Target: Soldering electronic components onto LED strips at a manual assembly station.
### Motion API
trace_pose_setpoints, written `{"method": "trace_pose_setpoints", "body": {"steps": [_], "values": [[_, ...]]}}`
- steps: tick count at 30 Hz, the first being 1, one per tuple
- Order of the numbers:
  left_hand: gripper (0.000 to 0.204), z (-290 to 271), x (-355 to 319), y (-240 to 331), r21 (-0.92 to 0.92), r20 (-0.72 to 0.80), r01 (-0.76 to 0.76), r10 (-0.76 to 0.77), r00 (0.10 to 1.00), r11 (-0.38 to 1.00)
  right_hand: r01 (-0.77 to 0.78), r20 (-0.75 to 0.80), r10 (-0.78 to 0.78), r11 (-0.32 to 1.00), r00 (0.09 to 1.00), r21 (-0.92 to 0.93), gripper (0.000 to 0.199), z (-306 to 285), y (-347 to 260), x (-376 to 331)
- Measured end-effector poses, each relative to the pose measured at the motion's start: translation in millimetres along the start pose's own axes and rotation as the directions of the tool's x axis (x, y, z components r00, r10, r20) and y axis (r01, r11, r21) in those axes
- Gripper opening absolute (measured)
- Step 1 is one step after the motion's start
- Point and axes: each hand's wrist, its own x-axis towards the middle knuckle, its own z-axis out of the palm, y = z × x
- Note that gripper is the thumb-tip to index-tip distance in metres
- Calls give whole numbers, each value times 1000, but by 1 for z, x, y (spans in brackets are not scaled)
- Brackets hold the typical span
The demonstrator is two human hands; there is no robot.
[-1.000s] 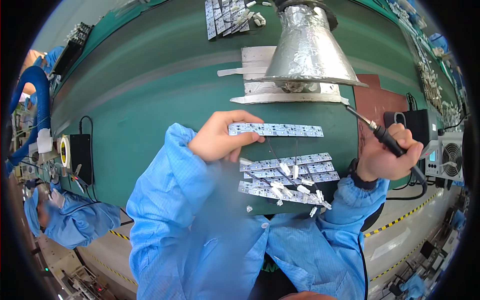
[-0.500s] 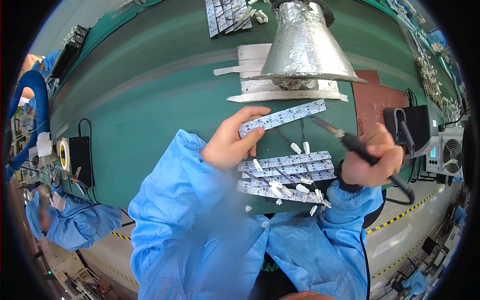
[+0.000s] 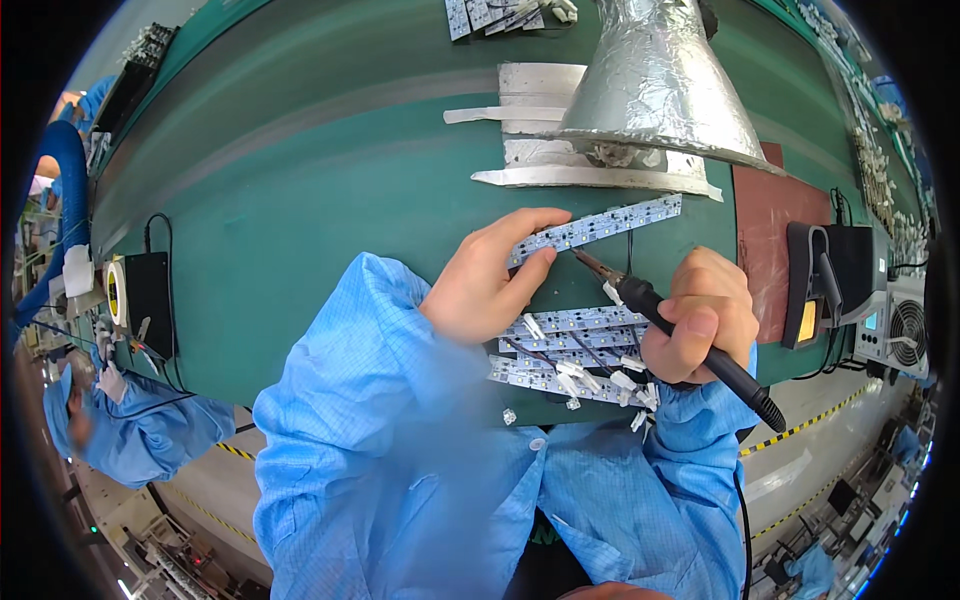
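My left hand [image 3: 490, 275] pinches the left end of a narrow white LED strip board [image 3: 620, 219], which slants up to the right. In my right hand [image 3: 705, 320] is a soldering iron [image 3: 645, 298] with a black grip, its fingers wrapped round the handle. The iron's tip meets the lower edge of the board, just right of my left thumb; whether it touches cannot be made out. A dark wire hangs from the board. Below lie several more LED strip boards [image 3: 575, 320] with dark wires and white connectors [image 3: 625, 380].
A foil-covered fume hood [image 3: 670, 90] stands over a white block [image 3: 540, 155]. Right are a reddish-brown mat [image 3: 770, 245], an iron stand [image 3: 805, 300] and a soldering station [image 3: 890, 320]. More boards [image 3: 490, 15] lie at the far side. A co-worker [image 3: 140, 430] sits left.
My right hand has brought the soldering iron left, and its tip has come to the board's lower edge. The view has shifted slightly; my left hand still holds the board.
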Motion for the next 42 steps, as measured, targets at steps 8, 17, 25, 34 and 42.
{"method": "trace_pose_setpoints", "body": {"steps": [8, 17, 25, 34, 42], "values": [[32, 1, -1, -1, -3, -6, 6, -6, 1000, 1000, 17, 20, -16, 999, 1000, -39, 24, 0, 2, -2], [33, 2, -1, -2, -50, -7, 29, -29, 1000, 998, 32, 32, -30, 999, 999, -33, 24, 1, 2, -2], [34, 3, -1, -3, -66, -7, 53, -54, 999, 996, 29, 59, -27, 999, 998, -38, 22, -2, 2, -4], [37, 2, 0, -1, -56, -22, 14, -16, 1000, 998, 16, -67, -16, 1000, 998, 0, 28, -11, 1, -3], [39, 2, 1, 2, -25, 8, 6, -6, 1000, 1000, -227, -236, 194, 966, 952, -121, 33, -38, 16, -10]]}}
